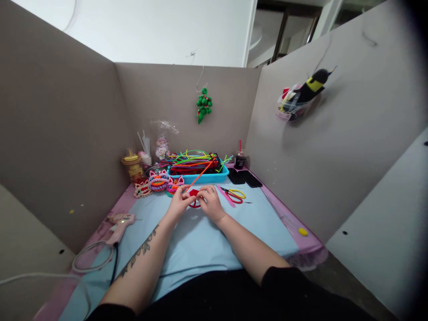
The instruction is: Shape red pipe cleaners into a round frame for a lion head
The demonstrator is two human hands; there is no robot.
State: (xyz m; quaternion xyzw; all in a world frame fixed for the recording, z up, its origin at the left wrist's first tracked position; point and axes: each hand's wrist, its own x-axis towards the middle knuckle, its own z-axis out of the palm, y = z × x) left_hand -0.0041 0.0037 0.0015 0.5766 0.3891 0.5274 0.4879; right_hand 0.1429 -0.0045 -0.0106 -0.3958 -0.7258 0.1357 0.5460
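Note:
Both hands meet over the light blue cloth, around a small red ring-shaped piece (195, 203) with spokes. My left hand (179, 201) pinches the piece at its left side, and an orange stem (203, 174) rises up and right from beside its fingers. My right hand (209, 203) has its fingertips closed on the right side of the red piece. Just right of the hands lie scissors (236, 194) with yellow and red handles and some pink strips (226, 196). Finished-looking pink and purple ring pieces with ears (158, 180) sit to the left.
Behind the hands stands a blue tray (214, 178) of colourful stems. A pink glue gun (121, 228) with its cord lies at left. Two black phone-like slabs (253, 179) and a dark drink cup (240, 159) are at back right. Grey partitions (157, 96) enclose the table.

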